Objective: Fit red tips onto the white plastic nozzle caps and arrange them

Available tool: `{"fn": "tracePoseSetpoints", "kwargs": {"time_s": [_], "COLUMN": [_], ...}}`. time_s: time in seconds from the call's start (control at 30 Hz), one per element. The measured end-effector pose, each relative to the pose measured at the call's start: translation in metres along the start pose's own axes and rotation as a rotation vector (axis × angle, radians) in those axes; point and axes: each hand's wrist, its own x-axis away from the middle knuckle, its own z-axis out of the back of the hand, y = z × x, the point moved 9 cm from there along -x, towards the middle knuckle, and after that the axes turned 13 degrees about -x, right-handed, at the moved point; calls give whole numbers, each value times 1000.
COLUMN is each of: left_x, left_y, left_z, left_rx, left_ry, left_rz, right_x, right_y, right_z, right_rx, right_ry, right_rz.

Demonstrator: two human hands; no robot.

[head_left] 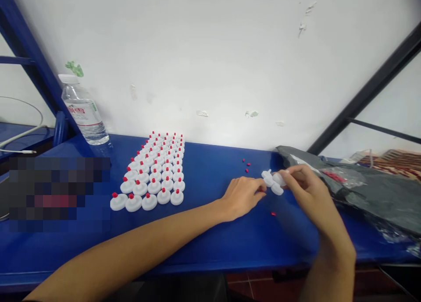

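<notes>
Several white plastic caps [272, 182] without red tips lie in a small cluster on the blue table [210, 245]. My right hand [307, 190] reaches in from the right, thumb and fingers pinched on a white cap [280, 178] at the cluster's edge. Just left of the cluster, my left hand [241, 197] rests on the table with its fingers curled together; whatever they hold, if anything, is hidden. Small red tips [247, 171] lie loose beyond my left hand, and another red tip [273, 214] lies nearer me.
White caps with red tips [154, 186] stand in rows left of my hands. A water bottle [86, 113] stands at the back left by the wall. On the right lie a dark grey plastic bag [371, 201] and a clear bag of red pieces [337, 177].
</notes>
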Motion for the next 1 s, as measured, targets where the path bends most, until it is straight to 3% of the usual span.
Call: {"fn": "tracePoseSetpoints", "kwargs": {"time_s": [0.13,0.3,0.4,0.57,0.8,1.0], "left_x": [16,56,68,65,68,67], "left_y": [-18,-41,-53,-62,-63,-62], "left_z": [26,43,45,34,37,39], "left_rx": [284,590,716,967,1019,1032], "left_ry": [160,195,200,150,163,168], "left_rz": [166,341,410,465,506,447], "right_x": [0,1,4,13,11,8], "right_y": [-7,-18,-24,-24,-21,-16], "right_z": [-25,-50,-70,-102,-102,-101], "right_rx": [57,136,139,112,170,165], "right_ry": [-148,-237,-292,-418,-375,-357], "right_rz": [42,71,56,-12,-6,-5]}}
